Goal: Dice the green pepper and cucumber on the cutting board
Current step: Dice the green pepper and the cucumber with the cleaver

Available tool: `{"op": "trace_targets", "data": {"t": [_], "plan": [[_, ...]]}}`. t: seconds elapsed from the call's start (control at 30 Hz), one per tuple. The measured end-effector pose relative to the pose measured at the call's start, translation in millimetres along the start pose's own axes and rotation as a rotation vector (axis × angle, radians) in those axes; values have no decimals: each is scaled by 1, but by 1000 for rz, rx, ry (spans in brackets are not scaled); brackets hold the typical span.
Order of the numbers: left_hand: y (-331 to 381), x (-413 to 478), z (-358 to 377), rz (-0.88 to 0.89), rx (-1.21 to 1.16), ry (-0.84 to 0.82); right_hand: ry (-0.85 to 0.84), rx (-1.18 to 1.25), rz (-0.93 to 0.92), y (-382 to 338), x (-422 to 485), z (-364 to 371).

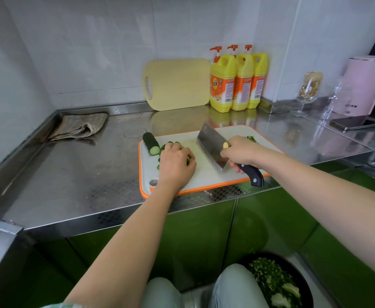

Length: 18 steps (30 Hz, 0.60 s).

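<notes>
Dark green bumpy cucumber stub [151, 144], one, lies at the far left corner of the white orange-rimmed cutting board [206, 176], near the steel worktop's [82, 170] front edge. The left hand [176, 165] curls its fingers [177, 150] over several cut cucumber pieces [169, 144]. The right hand [241, 152] grips one steel cleaver [211, 145]. I'd tuck the fingertips, bunch the pieces and chop crosswise evenly. Three yellow detergent bottles [223, 85] stand at the back.

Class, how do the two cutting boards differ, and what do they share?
The yellow board leans upright against the wall; the white board lies flat on the counter. The yellow board is plain; the white board has an orange rim. The yellow board is bare; the white board carries cucumber. Both have a handle hole.
</notes>
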<state>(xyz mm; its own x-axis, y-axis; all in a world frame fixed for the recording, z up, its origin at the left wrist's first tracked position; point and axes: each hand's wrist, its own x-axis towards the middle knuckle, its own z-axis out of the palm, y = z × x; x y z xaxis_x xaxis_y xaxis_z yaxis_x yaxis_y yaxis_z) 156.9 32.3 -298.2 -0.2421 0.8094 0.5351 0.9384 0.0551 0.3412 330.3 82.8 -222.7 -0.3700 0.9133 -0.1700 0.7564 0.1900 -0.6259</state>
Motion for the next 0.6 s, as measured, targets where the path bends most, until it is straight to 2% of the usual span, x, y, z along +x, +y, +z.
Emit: {"op": "trace_targets", "data": {"t": [0.1,0.3,0.47,0.53,0.6], "plan": [[0,0,0,6,-8,7,-20,-30,21,11,0,-4],[-1,0,2,39,20,7,117,-63,119,39,2,-28],[5,3,0,102,-21,139,189,-93,-42,25,-5,-17],[21,5,-9,38,-137,199,259,-225,-123,13,-10,-9],[46,10,-21,-158,-331,100,351,-327,-179,3,-11,-3]]}}
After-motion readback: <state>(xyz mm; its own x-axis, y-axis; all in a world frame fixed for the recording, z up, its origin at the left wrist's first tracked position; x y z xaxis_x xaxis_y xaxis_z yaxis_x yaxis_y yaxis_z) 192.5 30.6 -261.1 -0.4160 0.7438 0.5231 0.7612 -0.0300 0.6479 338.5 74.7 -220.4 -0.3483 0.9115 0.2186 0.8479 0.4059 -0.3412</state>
